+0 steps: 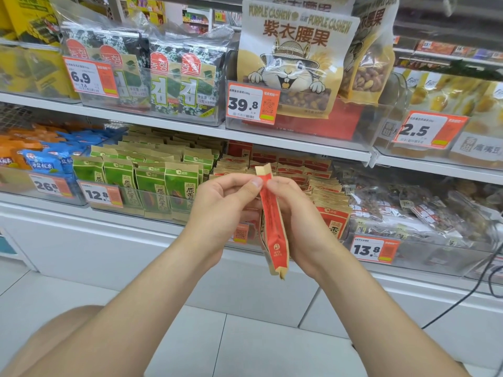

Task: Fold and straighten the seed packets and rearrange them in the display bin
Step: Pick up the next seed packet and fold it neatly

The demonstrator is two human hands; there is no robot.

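A red and kraft-brown seed packet point(273, 227) hangs edge-on in front of the lower shelf, its top corner sticking up above my fingers. My left hand point(223, 205) pinches its upper part from the left with thumb and fingers. My right hand point(296, 210) grips the same packet from the right, fingers curled behind it. Behind my hands stands the clear display bin point(362, 240) with several more red packets point(326, 197) in rows, partly hidden by my hands.
A bin of green seed packets point(152, 180) stands left of the red ones, blue snack bags point(43, 164) further left. Clear-wrapped snacks point(424, 210) fill the bin at the right. Seaweed packs point(174, 77) and cashew bags point(294, 55) are on the shelf above. A black cable point(462, 297) hangs at right.
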